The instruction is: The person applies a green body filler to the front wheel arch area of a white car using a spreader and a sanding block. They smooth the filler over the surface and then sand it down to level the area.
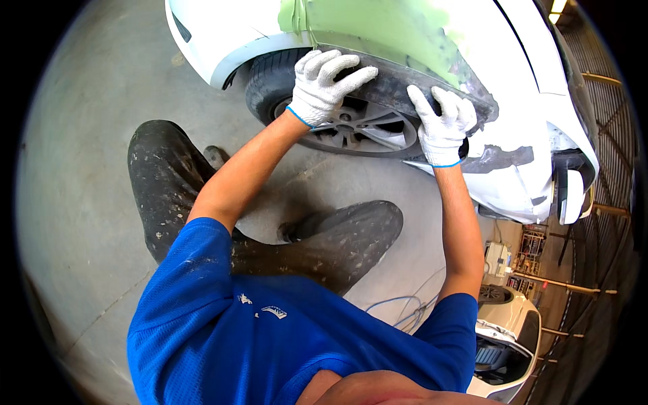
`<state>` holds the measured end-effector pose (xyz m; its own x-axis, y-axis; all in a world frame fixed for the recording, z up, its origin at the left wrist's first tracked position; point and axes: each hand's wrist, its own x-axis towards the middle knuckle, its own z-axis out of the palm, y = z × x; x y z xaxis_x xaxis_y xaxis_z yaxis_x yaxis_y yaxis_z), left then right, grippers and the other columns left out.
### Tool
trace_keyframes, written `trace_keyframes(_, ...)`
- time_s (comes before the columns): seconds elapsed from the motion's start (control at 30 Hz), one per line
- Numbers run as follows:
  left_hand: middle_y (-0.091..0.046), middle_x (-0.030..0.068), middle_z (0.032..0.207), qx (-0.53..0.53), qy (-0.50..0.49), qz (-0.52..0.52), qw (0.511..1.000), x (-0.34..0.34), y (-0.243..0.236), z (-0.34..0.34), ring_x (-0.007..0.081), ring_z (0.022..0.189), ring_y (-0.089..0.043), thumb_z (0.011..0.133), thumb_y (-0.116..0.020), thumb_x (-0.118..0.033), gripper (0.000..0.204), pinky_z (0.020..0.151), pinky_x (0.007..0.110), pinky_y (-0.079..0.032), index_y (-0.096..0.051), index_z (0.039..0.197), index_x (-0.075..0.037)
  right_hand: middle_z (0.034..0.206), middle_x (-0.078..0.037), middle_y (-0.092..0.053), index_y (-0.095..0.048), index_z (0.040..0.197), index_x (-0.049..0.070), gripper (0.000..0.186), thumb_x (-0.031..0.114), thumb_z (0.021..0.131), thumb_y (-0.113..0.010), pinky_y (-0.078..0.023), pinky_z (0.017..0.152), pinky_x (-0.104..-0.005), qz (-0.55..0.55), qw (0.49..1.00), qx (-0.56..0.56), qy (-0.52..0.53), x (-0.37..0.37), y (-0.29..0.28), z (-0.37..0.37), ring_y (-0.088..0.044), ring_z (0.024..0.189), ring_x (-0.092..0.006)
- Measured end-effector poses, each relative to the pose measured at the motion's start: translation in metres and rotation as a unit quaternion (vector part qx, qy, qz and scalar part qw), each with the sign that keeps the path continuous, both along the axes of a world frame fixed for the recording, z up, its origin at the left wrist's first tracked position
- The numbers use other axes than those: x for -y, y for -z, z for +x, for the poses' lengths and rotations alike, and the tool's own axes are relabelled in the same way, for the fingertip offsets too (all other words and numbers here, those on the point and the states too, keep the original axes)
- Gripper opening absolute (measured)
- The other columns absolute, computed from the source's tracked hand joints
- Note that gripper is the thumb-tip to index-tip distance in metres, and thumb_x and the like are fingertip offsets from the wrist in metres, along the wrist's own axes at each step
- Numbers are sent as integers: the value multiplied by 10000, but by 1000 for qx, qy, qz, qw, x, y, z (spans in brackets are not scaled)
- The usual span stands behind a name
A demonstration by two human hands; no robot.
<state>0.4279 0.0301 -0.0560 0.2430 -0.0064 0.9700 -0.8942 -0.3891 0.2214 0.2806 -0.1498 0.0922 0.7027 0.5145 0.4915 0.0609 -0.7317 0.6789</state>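
Observation:
Both my hands wear white knit gloves with blue cuffs and are up at the wheel arch of a white car (246, 25). My left hand (320, 84) is over the tyre (263, 84), fingers bent and apart at the dark grey band (388, 81) along the arch edge. My right hand (442, 125) is near the other end of that band, its fingers also curved and spread. No loose tool shows in either glove; what lies under the palms is hidden. Above the band, the panel carries pale green filler (378, 27).
A spoked alloy wheel (358, 128) sits below my hands. Bare grey patches (503, 158) mark the white panel to the right. Blue hose (412, 310) lies on the grey floor (88, 169). A beige car (523, 324) with an open body stands behind, at lower right.

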Motion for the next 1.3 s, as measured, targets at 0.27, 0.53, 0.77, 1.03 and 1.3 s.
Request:
trace_keyframes(0.27, -609, 48, 1119, -27, 99, 14, 995, -41, -31, -21, 281, 1035, -570, 627, -664, -23, 547, 896, 417, -500, -723, 1139, -204, 1200, -12, -609, -707, 1215, 339, 599, 34, 705, -623, -362, 1044, -447, 57, 996, -47, 42, -44, -17, -30, -530, 1129, -233)
trace_keyframes(0.53, -637, 42, 1088, 55, 41, -12, 998, -75, -102, 63, 268, 973, -630, 661, -684, -45, 496, 823, 376, -551, -719, 1131, -201, 1217, -32, -581, -671, 1267, 318, 679, -20, 685, -583, -384, 1008, -456, 51, 998, -20, 39, -83, -82, 44, -533, 1134, -260)
trace_keyframes(0.77, -609, 62, 1205, -21, 55, 1, 998, -74, -103, 67, 302, 1123, -570, 674, -686, 54, 635, 947, 427, -507, -681, 1242, -230, 1231, -49, -582, -658, 1284, 309, 677, -34, 704, -587, -376, 1021, -457, 46, 997, -39, 56, -81, -93, 62, -529, 1153, -276)
trace_keyframes(1.03, -599, 57, 1207, -30, 63, 18, 997, -75, -102, 73, 304, 1113, -560, 696, -673, 60, 637, 957, 427, -502, -683, 1242, -268, 1252, -55, -575, -648, 1283, 323, 709, -64, 691, -596, -351, 1036, -462, 80, 993, -60, 63, -79, -88, 69, -512, 1179, -287)
trace_keyframes(1.3, -596, 34, 1187, -45, 28, 27, 998, -66, -91, 42, 290, 1097, -560, 623, -658, 76, 679, 932, 412, -499, -703, 1202, -275, 1250, -29, -566, -660, 1262, 355, 692, -44, 698, -609, -338, 1037, -454, 62, 993, -72, 70, -64, -73, 54, -504, 1176, -269)
